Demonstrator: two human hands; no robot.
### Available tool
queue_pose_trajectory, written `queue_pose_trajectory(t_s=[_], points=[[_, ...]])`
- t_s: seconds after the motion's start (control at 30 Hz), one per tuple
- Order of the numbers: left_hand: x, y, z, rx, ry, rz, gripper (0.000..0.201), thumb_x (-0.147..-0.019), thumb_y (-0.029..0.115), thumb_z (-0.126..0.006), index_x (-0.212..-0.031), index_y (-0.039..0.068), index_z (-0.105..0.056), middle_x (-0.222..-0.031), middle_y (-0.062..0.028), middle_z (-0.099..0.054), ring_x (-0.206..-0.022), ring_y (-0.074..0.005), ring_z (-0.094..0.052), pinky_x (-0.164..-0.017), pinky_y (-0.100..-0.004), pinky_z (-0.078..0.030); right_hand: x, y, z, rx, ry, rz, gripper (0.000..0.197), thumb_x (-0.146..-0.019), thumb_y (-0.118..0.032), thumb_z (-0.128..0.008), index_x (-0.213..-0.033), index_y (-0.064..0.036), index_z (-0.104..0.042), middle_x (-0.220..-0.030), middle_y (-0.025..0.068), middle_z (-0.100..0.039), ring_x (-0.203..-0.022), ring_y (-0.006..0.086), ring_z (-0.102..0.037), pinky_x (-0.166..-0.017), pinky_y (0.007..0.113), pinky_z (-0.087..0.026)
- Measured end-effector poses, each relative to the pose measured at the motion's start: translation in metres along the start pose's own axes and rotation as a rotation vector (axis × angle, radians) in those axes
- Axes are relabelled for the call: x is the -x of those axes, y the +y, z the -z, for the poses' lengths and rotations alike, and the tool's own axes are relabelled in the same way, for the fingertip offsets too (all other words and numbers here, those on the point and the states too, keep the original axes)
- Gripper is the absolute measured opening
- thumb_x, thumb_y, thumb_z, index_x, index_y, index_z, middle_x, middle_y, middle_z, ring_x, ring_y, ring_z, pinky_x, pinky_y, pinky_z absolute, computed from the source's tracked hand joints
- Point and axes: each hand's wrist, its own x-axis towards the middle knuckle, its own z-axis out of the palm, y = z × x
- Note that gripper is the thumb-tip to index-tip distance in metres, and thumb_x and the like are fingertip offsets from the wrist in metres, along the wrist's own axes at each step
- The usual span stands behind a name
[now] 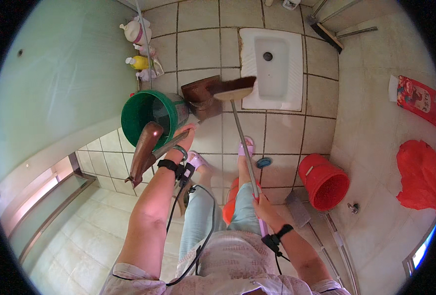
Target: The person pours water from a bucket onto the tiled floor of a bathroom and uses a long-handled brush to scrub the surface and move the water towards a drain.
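My left hand (186, 132) is wrapped round the shaft of a long-handled brown dustpan (193, 91), whose pan with a toothed edge is down by the floor tiles. The brown end of its handle rises toward me, in front of a green bucket (129, 109). My right hand (265, 210) grips the shaft of a broom (242, 129). At the far end, the broom's dark bristles (237, 84) overlap the right side of the pan, near the squat toilet. Whether bristles and pan touch, I cannot tell.
A white squat toilet (295, 69) is set in the floor ahead. Several bottles (140, 62) line the left partition. A red bucket (310, 169), a blue oval object (264, 162) and long poles (341, 248) are at right. Another brush (328, 37) leans far right. An orange object (230, 204) is by my legs.
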Motion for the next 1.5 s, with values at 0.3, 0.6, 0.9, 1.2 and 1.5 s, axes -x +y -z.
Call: queue_pose_trajectory(t_s=[0.3, 0.6, 0.9, 1.2, 1.5], points=[[0.0, 0.008, -0.003, -0.028, -0.009, 0.04, 0.026, -0.083, 0.024, -0.056, -0.097, 0.004, -0.066, -0.092, -0.009, -0.067, -0.089, -0.0172, -0.061, -0.082, -0.028, -0.046, -0.005, 0.025, 0.003, 0.115, 0.183, 0.192, 0.034, -0.09, -0.024, -0.046, -0.109, 0.0043, -0.044, -0.086, 0.0286, -0.06, -0.082, 0.0438, -0.06, -0.073, 0.049, -0.048], [-0.003, 0.013, -0.018, 0.014, 0.002, -0.027, 0.025, -0.083, 0.022, -0.056, -0.097, 0.003, -0.065, -0.086, -0.0083, -0.067, -0.083, -0.0166, -0.061, -0.078, -0.0285, -0.046, -0.08, 0.013, 0.006, 0.108, 0.096, -0.052, 0.041, -0.089, -0.03, -0.047, -0.114, 0.0015, -0.041, -0.09, 0.029, -0.06, -0.083, 0.0463, -0.059, -0.072, 0.051, -0.047], [0.007, 0.012, 0.005, -0.011, 0.037, 0.053, 0.027, -0.082, 0.022, -0.051, -0.098, 0.005, -0.065, -0.092, -0.0131, -0.066, -0.087, -0.0223, -0.063, -0.08, -0.031, -0.047, -0.005, 0.029, -0.003, -0.051, -0.011, -0.039, 0.042, -0.094, -0.042, -0.04, -0.091, -0.0014, -0.051, -0.054, 0.0122, -0.054, -0.042, 0.0229, -0.054, -0.044, 0.038, -0.043], [0.005, 0.02, -0.002, 0.022, -0.026, -0.015, 0.021, -0.084, 0.021, -0.054, -0.096, 0.007, -0.065, -0.083, -0.0045, -0.064, -0.082, -0.0118, -0.058, -0.075, -0.0268, -0.045, -0.167, -0.078, 0.103, -0.158, 0.178, 0.114, 0.035, -0.091, -0.034, -0.046, -0.092, 0.0012, -0.048, -0.068, 0.012, -0.057, -0.055, 0.0234, -0.057, -0.049, 0.039, -0.045], [0.015, -0.007, -0.008, 0.173, 0.109, -0.201, 0.018, -0.084, 0.014, -0.055, -0.095, 0.004, -0.063, -0.085, -0.0123, -0.065, -0.082, -0.0212, -0.062, -0.077, -0.0305, -0.047, -0.014, 0.007, 0.101, -0.231, 0.185, 0.074, 0.016, -0.09, -0.019, -0.049, -0.094, -0.0035, -0.05, -0.06, 0.0025, -0.049, -0.049, 0.0108, -0.047, -0.042, 0.028, -0.037]])
